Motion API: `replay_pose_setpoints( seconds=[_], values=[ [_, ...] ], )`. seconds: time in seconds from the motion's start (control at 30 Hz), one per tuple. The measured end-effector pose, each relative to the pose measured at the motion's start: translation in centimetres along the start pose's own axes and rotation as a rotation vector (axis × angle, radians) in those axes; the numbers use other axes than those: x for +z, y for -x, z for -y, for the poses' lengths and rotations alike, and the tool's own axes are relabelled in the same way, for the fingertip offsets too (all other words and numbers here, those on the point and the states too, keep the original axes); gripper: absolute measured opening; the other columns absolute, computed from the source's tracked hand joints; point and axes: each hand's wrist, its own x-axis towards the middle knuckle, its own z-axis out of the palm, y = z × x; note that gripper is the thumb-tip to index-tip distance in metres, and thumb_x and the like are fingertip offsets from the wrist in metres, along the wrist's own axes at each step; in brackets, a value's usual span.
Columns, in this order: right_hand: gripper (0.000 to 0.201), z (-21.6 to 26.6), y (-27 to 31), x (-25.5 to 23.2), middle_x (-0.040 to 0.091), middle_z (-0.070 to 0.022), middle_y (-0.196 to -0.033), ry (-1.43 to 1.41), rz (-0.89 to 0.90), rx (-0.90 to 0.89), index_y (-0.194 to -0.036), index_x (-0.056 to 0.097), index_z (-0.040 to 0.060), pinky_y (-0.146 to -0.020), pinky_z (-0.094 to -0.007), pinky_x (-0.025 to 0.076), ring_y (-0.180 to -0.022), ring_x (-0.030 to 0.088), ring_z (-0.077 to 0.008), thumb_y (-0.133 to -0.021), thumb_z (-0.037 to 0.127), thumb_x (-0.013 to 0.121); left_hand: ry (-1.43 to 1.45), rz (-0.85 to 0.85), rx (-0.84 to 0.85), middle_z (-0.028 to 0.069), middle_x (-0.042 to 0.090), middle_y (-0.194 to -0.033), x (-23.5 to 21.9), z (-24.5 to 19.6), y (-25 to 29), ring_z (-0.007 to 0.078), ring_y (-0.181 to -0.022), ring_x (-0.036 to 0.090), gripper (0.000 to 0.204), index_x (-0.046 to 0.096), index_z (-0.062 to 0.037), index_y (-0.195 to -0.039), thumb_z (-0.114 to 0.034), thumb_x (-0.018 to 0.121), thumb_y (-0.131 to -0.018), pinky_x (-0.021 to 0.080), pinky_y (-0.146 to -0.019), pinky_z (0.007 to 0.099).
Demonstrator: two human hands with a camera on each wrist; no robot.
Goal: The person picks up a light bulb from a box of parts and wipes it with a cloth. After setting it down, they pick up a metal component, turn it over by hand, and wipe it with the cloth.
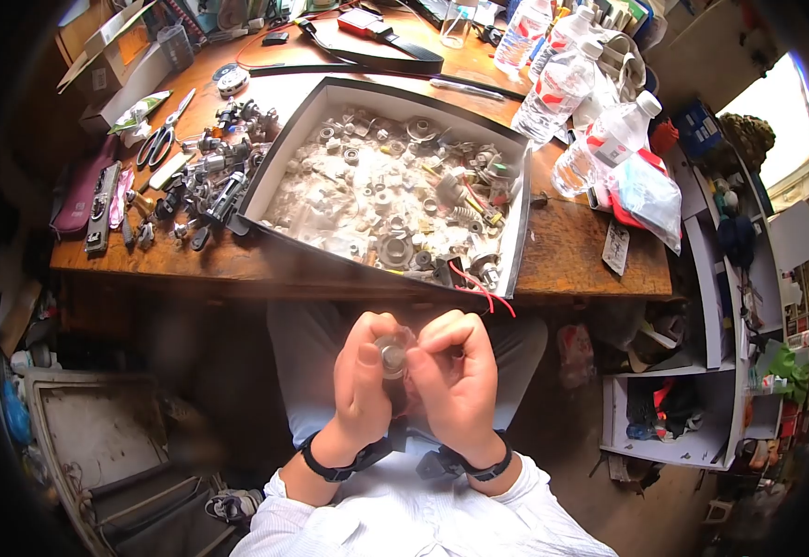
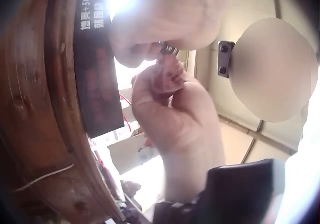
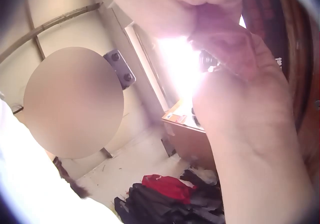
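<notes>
Both hands are raised close together in front of the table edge, over the lap. My left hand (image 1: 360,381) grips a small round metal part (image 1: 392,356), its circular face turned up between thumb and fingers. In the left wrist view the same metal part (image 2: 169,48) shows ridged, dark rings. My right hand (image 1: 460,376), fingers curled, pinches a thin pinkish cloth (image 1: 411,376) against the part's side. From the right wrist, the cloth (image 3: 231,49) appears spread between the two hands, beside the metal part (image 3: 206,61). Fingers hide much of both.
Just beyond the hands, a shallow black-edged box (image 1: 330,200) holds many dusty metal parts, with red wires over its front rim. Loose metal parts (image 1: 219,181) and scissors (image 1: 165,139) lie left of it. Plastic bottles (image 1: 553,93) stand at right; a white shelf (image 1: 669,446) is lower right.
</notes>
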Motion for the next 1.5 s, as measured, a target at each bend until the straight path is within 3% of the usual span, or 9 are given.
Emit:
replay_pose_setpoints(
  seconds=[0.17, 0.27, 0.33, 0.5, 0.67, 0.77, 1.13, 1.2, 1.5],
  values=[
    [0.013, -0.6, -1.2, -1.6, 0.052, -0.0010, -0.098, -0.117, -0.228, 0.034, -0.105, 0.049, 0.0030, -0.075, -0.0178, 0.041, -0.080, 0.048, -0.0031, -0.098, 0.011, 0.056, 0.235, 0.123, -0.169, 0.0041, 0.042, -0.070, -0.8, -0.8, -0.1, 0.0128, -0.062, 0.041, 0.054, 0.046, -0.0035, -0.085, -0.054, 0.035, -0.100, 0.034, -0.054, 0.0249],
    [0.023, -0.1, -1.3, -2.2, 0.051, -0.0058, -0.107, -0.191, -0.199, 0.009, -0.115, 0.043, 0.0032, -0.078, -0.0275, 0.049, -0.086, 0.053, -0.0113, -0.099, 0.015, 0.054, 0.166, 0.161, -0.175, 0.0064, 0.045, -0.077, -1.4, -0.9, -0.3, 0.0127, -0.064, 0.044, 0.052, 0.049, -0.0023, -0.086, -0.049, 0.033, -0.103, 0.037, -0.056, 0.0247],
    [0.025, 0.7, -1.3, -1.5, 0.052, -0.0062, -0.109, -0.226, -0.214, 0.024, -0.119, 0.043, 0.0021, -0.082, -0.0253, 0.046, -0.091, 0.052, -0.0101, -0.097, 0.011, 0.053, -0.038, 0.220, -0.077, 0.0076, 0.053, -0.093, -1.8, -0.9, -0.5, 0.0138, -0.081, 0.050, 0.054, 0.055, -0.0006, -0.092, -0.048, 0.032, -0.104, 0.041, -0.071, 0.0256],
    [0.039, 1.0, -1.1, -1.6, 0.053, -0.0109, -0.121, -0.066, -0.072, -0.007, -0.127, 0.040, -0.0015, -0.095, -0.0285, 0.044, -0.107, 0.053, -0.0145, -0.089, -0.004, 0.045, -0.143, 0.215, -0.035, 0.0112, 0.056, -0.104, -1.4, -2.0, -0.6, 0.0163, -0.090, 0.053, 0.050, 0.060, -0.0003, -0.096, -0.044, 0.036, -0.104, 0.043, -0.077, 0.0280],
    [0.034, 1.6, -1.1, -1.9, 0.052, -0.0152, -0.128, -0.039, 0.059, -0.010, -0.122, 0.046, -0.0027, -0.101, -0.0314, 0.042, -0.116, 0.052, -0.0168, -0.088, -0.006, 0.042, -0.184, 0.184, -0.105, 0.0112, 0.057, -0.106, -2.2, -2.1, -0.3, 0.0130, -0.080, 0.055, 0.051, 0.060, 0.0019, -0.097, -0.046, 0.041, -0.102, 0.043, -0.070, 0.0249],
    [0.016, 1.5, -1.2, -2.7, 0.052, -0.0195, -0.129, -0.023, 0.108, -0.054, -0.101, 0.052, -0.0015, -0.102, -0.0349, 0.043, -0.117, 0.054, -0.0216, -0.093, -0.007, 0.039, 0.190, 0.038, -0.199, 0.0110, 0.056, -0.105, -3.0, -2.2, -0.3, 0.0098, -0.071, 0.052, 0.057, 0.059, 0.0039, -0.096, -0.051, 0.044, -0.100, 0.042, -0.063, 0.0237],
    [0.006, 0.1, -1.2, -3.5, 0.056, -0.0191, -0.118, -0.114, -0.166, -0.198, -0.095, 0.050, 0.0022, -0.088, -0.0327, 0.054, -0.106, 0.060, -0.0216, -0.099, 0.007, 0.052, 0.321, -0.168, -0.154, 0.0061, 0.052, -0.092, -4.2, -2.6, -0.6, 0.0074, -0.064, 0.049, 0.055, 0.046, -0.0058, -0.078, -0.056, 0.041, -0.099, 0.035, -0.051, 0.0202],
    [0.006, 0.2, -1.2, -3.6, 0.059, -0.0189, -0.114, -0.101, -0.192, -0.233, -0.096, 0.050, 0.0020, -0.082, -0.0308, 0.056, -0.100, 0.062, -0.0203, -0.099, 0.007, 0.052, 0.338, -0.173, -0.120, 0.0083, 0.053, -0.100, -4.8, -2.3, -0.6, 0.0078, -0.069, 0.050, 0.063, 0.058, -0.0012, -0.084, -0.063, 0.046, -0.094, 0.036, -0.052, 0.0217],
    [0.011, 1.7, -1.3, -3.0, 0.066, -0.0155, -0.094, 0.111, -0.377, -0.242, -0.107, 0.050, 0.0002, -0.060, -0.0247, 0.054, -0.076, 0.065, -0.0145, -0.100, 0.009, 0.051, 0.130, -0.149, -0.074, 0.0114, 0.057, -0.108, -5.1, -3.0, -0.9, 0.0073, -0.070, 0.051, 0.060, 0.060, 0.0017, -0.088, -0.055, 0.044, -0.098, 0.040, -0.058, 0.0201]
  ],
)
